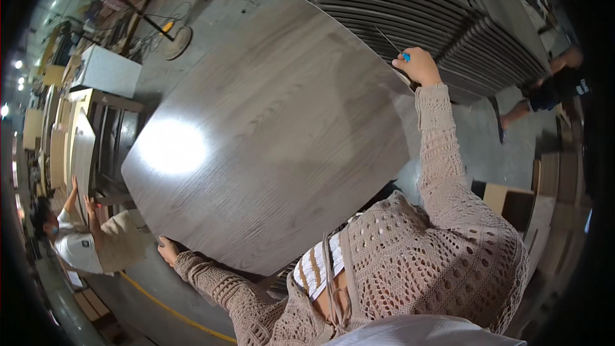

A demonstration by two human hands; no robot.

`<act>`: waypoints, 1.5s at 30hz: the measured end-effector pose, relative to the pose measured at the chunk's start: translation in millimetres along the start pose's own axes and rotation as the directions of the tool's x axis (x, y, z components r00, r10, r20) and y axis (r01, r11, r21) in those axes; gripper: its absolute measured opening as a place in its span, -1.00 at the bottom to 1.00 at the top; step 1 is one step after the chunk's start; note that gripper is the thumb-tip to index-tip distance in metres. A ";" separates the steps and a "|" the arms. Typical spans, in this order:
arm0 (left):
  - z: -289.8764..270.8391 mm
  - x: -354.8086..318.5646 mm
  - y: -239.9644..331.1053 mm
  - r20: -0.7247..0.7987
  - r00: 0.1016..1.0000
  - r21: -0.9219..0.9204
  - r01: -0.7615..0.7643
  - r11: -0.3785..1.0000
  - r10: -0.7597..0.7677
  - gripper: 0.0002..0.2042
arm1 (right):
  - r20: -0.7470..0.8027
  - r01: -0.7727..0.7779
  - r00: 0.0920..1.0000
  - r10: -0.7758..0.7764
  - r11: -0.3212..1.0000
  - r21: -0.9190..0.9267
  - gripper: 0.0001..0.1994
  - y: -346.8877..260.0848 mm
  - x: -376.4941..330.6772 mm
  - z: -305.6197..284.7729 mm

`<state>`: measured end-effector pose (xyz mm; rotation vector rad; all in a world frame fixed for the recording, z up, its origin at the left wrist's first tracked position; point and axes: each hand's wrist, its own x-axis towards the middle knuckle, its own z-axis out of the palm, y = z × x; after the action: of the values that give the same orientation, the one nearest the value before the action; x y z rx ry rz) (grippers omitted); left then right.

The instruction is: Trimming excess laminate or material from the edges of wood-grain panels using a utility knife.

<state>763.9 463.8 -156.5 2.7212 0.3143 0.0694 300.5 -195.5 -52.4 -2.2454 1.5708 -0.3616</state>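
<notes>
A large grey-brown wood-grain panel [275, 134] lies tilted across the middle, with a bright light reflection on its left part. My left hand [168, 251] is closed on the panel's near left edge, its fingers partly hidden by the board. At the far right edge of the panel, my right hand [419, 66] is closed round a slim tool [405, 57]. The tool has a bit of blue at the grip and a thin straight shaft or blade pointing up and left; its exact kind does not show. Whether this hand also grips the panel is hard to see.
A tall stack of similar dark panels [397, 9] stands just beyond my right hand. At left, a person [83, 237] handles a pale board [82, 144]. Another person [557, 93] is at far right. A fan-like round base [179, 43] and cables lie on the floor.
</notes>
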 end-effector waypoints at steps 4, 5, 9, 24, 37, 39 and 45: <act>-16.4 -20.8 37.2 -0.158 0.968 0.182 0.222 0.958 -0.195 -0.40 | 0.106 -0.056 0.992 0.065 0.994 -0.090 -0.68 29.3 -23.6 8.9; -16.4 -16.0 26.6 -0.168 0.970 0.206 0.211 0.955 -0.178 -0.42 | 0.089 -0.056 0.994 0.055 0.998 0.012 -0.66 33.0 -36.3 18.2; 7.5 -20.1 39.2 -0.199 0.978 0.450 0.145 0.881 -0.059 -0.45 | 0.066 -0.030 0.997 0.030 1.000 0.009 -0.60 27.1 -49.7 26.4; 7.1 -425.7 216.0 0.483 0.425 -0.076 -0.851 0.520 0.766 -0.10 | 0.593 -0.171 0.774 -0.219 0.831 0.529 -0.53 40.3 17.2 40.0; 26.7 -491.9 219.9 0.222 0.599 0.137 -0.801 0.583 0.770 -0.12 | 0.600 -0.077 0.711 -0.367 0.808 0.585 -0.46 94.2 -51.5 -6.0; 13.4 -489.7 230.2 0.364 0.521 0.021 -0.833 0.553 0.772 -0.06 | 0.606 -0.121 0.726 -0.326 0.806 0.579 -0.46 105.6 -62.8 -11.4; 18.5 -510.5 258.2 0.465 0.450 0.058 -0.875 0.481 0.762 -0.10 | 0.372 0.049 0.829 -0.416 0.719 0.694 -0.46 133.2 -60.8 -1.3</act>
<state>322.6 108.8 -73.6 2.7825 -1.2768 -0.2624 166.8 -179.4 -110.0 -1.7568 0.6976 -0.2967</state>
